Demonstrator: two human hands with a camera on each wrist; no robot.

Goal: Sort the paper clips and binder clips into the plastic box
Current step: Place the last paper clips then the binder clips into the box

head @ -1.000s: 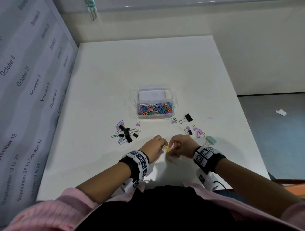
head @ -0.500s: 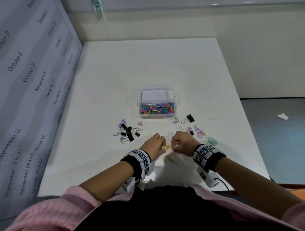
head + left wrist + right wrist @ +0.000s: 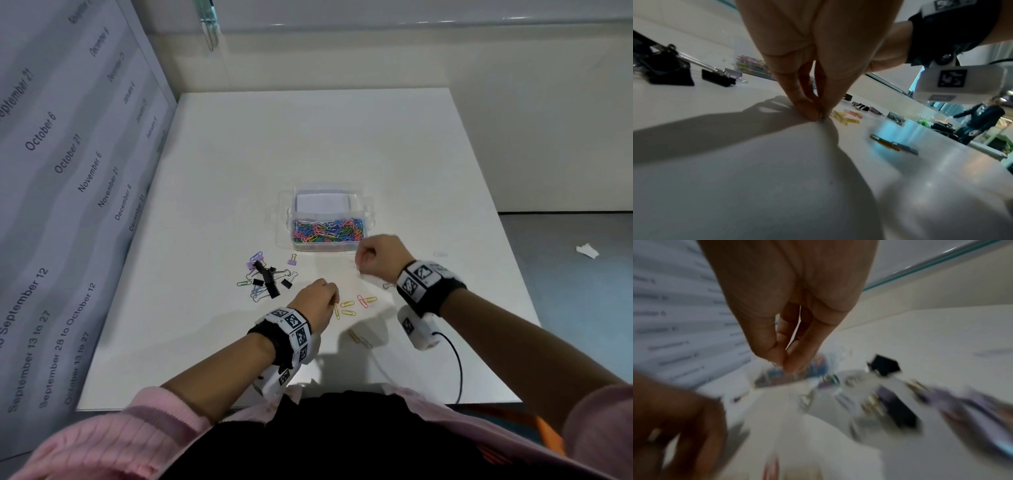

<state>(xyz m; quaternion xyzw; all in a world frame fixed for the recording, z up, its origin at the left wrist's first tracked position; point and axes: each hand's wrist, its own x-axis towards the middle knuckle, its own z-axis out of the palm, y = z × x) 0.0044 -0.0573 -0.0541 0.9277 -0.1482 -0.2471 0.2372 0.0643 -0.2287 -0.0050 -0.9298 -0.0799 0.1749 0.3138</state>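
Observation:
The clear plastic box [image 3: 358, 240] stands mid-table, its near compartment full of coloured paper clips [image 3: 325, 233]. My right hand [image 3: 358, 265] hovers by the box's front right corner, and its thumb and forefinger [image 3: 784, 365] pinch a thin wire clip, which is blurred. My left hand [image 3: 334, 301] is down on the table, fingertips [image 3: 813, 113] pinched together on a small clip at the surface. Several yellow and pink paper clips [image 3: 363, 301] lie just right of it. Black and purple binder clips [image 3: 265, 277] are clustered at the left. More binder clips [image 3: 898, 408] lie under my right wrist.
A panel printed with dates [image 3: 68, 205] walls the table's left side. Two more clips [image 3: 358, 337] lie near the front edge, and a clear clip [image 3: 440, 254] lies far right. A black cable [image 3: 457, 370] hangs from the right wrist camera. Floor lies beyond the right edge.
My right hand has left the left hand and risen forward and right towards the box. Several yellow and pink clips now lie on the table where the hands met. The left hand stayed low.

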